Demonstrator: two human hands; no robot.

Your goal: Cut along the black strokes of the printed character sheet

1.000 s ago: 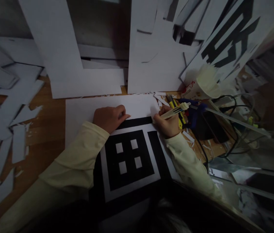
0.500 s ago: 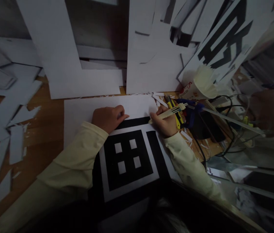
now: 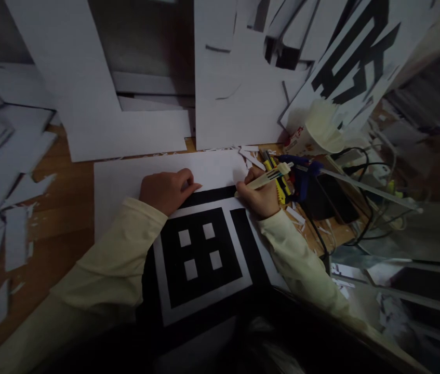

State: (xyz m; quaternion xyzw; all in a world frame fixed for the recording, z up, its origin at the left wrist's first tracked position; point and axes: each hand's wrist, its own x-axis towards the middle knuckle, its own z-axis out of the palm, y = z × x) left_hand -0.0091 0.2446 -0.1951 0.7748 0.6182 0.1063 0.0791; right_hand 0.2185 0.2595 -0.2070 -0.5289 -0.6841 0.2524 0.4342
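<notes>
Holding: right hand (image 3: 261,200), fingers clamped on a slim cream pen-shaped tool (image 3: 264,179); its lower end is at the right end of a long black strip (image 3: 217,195).
Steadying hand: left hand (image 3: 167,192), thumb and forefinger tips together at the strip's upper edge; cannot tell whether anything is pinched between them.
White sheet (image 3: 114,182): flat on the brown wooden counter (image 3: 67,208), under both hands, the black strip across it.
Black square (image 3: 202,252): four small white squares in it, a white band all round; nearer the wearer than the strip. Black bar along its right side.
Right of the right hand: yellow-and-black cutters (image 3: 282,189), bunched; blue glue gun (image 3: 302,174) just beside, with a long translucent stick; black cables.
Cup: white paper with red marks (image 3: 301,141), tilted, full of pale pieces, behind the gun.
Scraps: white cut pieces (image 3: 16,239), heaped on the far left.
Back: white board with rectangular opening (image 3: 149,130), white board with slits (image 3: 235,117); white board with black angular figure (image 3: 393,65), leaning at right.
</notes>
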